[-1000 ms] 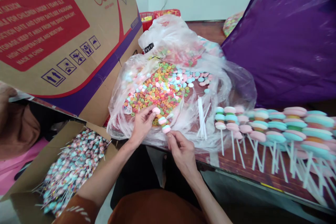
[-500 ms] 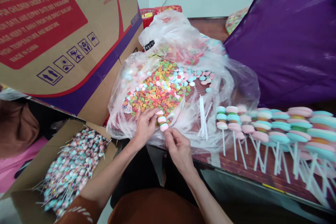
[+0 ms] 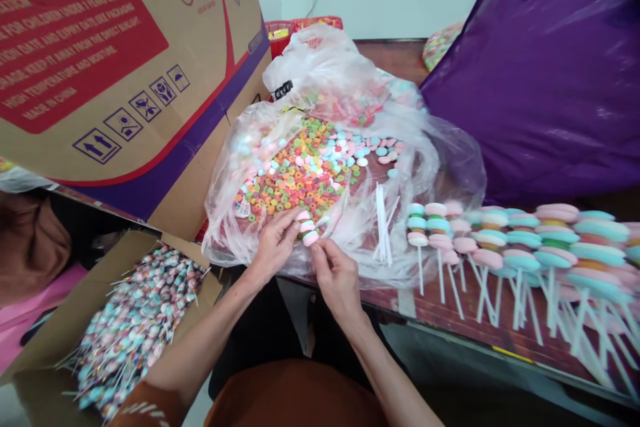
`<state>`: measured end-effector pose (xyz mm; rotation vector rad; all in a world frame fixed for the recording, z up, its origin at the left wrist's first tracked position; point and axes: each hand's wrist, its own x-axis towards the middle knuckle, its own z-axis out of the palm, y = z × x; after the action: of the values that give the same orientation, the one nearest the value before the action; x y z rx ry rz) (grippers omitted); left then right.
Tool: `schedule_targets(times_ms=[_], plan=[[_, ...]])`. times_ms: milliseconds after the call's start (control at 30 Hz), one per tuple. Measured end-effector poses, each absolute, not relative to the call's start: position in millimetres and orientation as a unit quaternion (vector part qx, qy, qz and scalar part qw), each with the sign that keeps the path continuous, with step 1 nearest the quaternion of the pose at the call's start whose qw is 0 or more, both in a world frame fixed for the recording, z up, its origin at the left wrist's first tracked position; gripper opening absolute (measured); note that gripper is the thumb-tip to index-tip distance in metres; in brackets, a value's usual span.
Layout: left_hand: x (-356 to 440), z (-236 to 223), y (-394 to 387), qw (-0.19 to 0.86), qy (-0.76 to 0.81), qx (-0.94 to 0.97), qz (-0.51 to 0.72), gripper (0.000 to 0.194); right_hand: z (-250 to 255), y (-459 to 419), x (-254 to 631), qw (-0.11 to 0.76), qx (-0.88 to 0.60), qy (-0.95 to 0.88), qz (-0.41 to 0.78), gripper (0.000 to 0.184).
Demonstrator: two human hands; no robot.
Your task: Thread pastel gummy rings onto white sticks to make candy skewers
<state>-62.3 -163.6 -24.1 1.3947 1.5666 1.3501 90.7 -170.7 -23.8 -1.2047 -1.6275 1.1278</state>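
Between my hands, over the near edge of the table, is a candy lollipop (image 3: 307, 227) built of stacked pink, white and darker discs. My left hand (image 3: 276, 237) pinches the stack from its left side. The fingers of my right hand (image 3: 336, 273) are closed together at its lower end; a stick there is hidden from me. Just beyond lie loose ring candies (image 3: 300, 180) in many colours, on an opened clear plastic bag (image 3: 225, 233). Pastel disc candies (image 3: 373, 147) are scattered behind them. Several white sticks (image 3: 383, 227) lie to the right of my hands.
Finished lollipops (image 3: 520, 240) line the table's right side, sticks toward me. A large printed carton (image 3: 200, 140) stands at left. Below it, an open box (image 3: 40, 347) holds many wrapped lollipops. A purple bag (image 3: 555, 93) rises at back right. Part of another person (image 3: 30, 247) shows at far left.
Both hands keep hold of the lollipop, which now tilts slightly more between them. The whole view has shifted a little.
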Motion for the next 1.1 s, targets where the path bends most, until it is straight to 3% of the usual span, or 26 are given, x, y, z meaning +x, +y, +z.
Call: schedule_targets(times_ms=[267, 500, 667, 833, 1000, 1100], plan=[[-60, -16, -162, 0.356, 0.596, 0.437, 0.571, 0.039, -4, -185, 110, 0.399, -0.441, -0.699, 0.396, 0.028], [-64, -11, -155, 0.346, 0.586, 0.461, 0.570, 0.058, 4, -172, 175, 0.468, -0.543, -0.653, 0.245, 0.024], [-83, -22, -155, 0.272, 0.624, 0.489, 0.546, 0.042, -9, -140, 241, 0.474, -0.694, -0.542, 0.020, 0.038], [-90, -29, -157, 0.222, 0.633, 0.550, 0.498, 0.031, -21, -126, 263, 0.353, -0.720, -0.597, -0.009, 0.041], [-96, -19, -156, 0.185, 0.649, 0.560, 0.481, 0.028, -12, -136, 236, 0.391, -0.699, -0.582, -0.139, 0.038], [-97, -9, -147, 0.166, 0.651, 0.592, 0.445, 0.024, -10, -130, 212, 0.403, -0.636, -0.651, -0.095, 0.033]])
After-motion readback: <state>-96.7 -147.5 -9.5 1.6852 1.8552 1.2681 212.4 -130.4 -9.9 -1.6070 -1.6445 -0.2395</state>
